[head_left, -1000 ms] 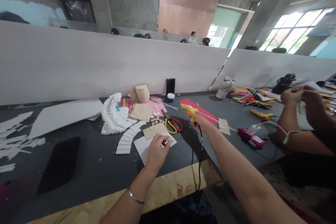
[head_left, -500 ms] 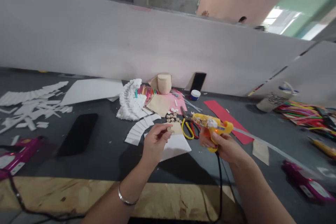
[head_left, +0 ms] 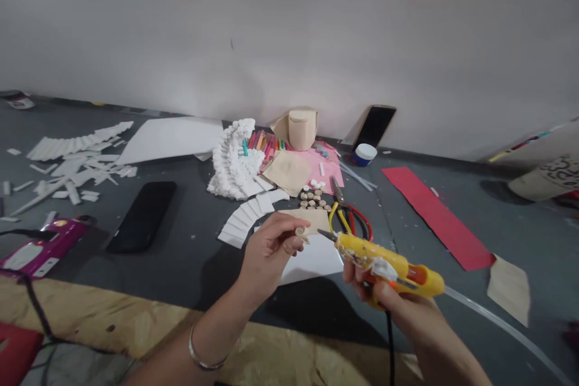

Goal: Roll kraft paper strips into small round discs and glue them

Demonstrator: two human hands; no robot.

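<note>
Between thumb and fingers, my left hand (head_left: 271,253) pinches a small beige paper roll (head_left: 301,233), its spiral end showing and a loose tail hanging. My right hand (head_left: 389,295) is wrapped round a yellow glue gun (head_left: 384,256) with a long clear glue stick in its back. The gun's metal nozzle points left at the roll, a short gap apart. Under the hands lie a white paper sheet (head_left: 312,262) and a beige paper piece (head_left: 316,220). Just beyond are several small beige rolls (head_left: 313,198) and pliers (head_left: 339,196) with red and yellow handles.
A beige paper cup shape (head_left: 303,129) stands by the wall near a leaning phone (head_left: 375,128) and a small jar (head_left: 364,155). Left are a black phone (head_left: 142,217), white strips (head_left: 85,169) and a magenta glue gun (head_left: 47,247). A red strip (head_left: 434,217) lies right.
The view has tipped down and come closer. The glue gun has turned so its nozzle now points at the roll, nearer to it. My left hand still pinches the roll.
</note>
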